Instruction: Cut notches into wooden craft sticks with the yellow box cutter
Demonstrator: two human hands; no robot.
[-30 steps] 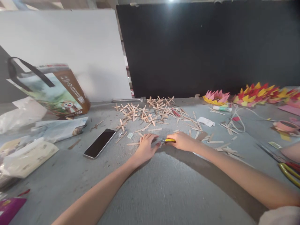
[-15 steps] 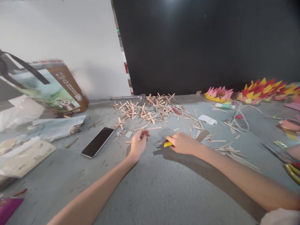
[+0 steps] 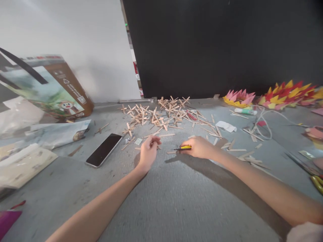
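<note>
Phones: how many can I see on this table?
1. The dark-screened phone lies flat on the grey table, left of the person's left hand. Any beneath the beige packet would be hidden.

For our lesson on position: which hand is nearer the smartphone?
Left. The left hand is to the right of the smartphone, apart from it; the right hand is farther right.

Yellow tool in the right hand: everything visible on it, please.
The yellow tool looks like a utility knife: a bright yellow handle, probably plastic, with a thin dark blade-like part pointing toward the left hand. It sits roughly level in the right hand, which hides part of the handle. A wooden stick is close by its tip; whether they touch, I can't tell.
</note>
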